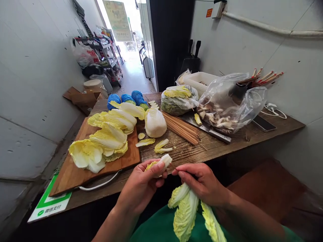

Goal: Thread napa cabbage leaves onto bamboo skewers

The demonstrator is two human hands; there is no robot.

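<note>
My left hand (137,188) is closed around a small cabbage leaf piece (166,160), its white stem end showing above the fingers. Close beside it, my right hand (204,183) pinches a thin skewer (173,165) whose tip is near the stem; I cannot tell whether it has gone in. Several yellow-green cabbage leaves (186,213) hang under my right hand, apparently on that skewer, though its length is mostly hidden. On the table ahead stand a trimmed napa cabbage (155,122) and small leaf pieces (163,147). A bundle of bamboo skewers (181,128) lies to their right.
Larger cabbage leaves (111,136) cover a wooden cutting board (130,153) at the left. A knife (219,135) lies beside an open plastic bag of mushrooms (219,117). Behind are a bagged green vegetable (176,106) and a white tub (199,80). A phone (264,123) rests at the right.
</note>
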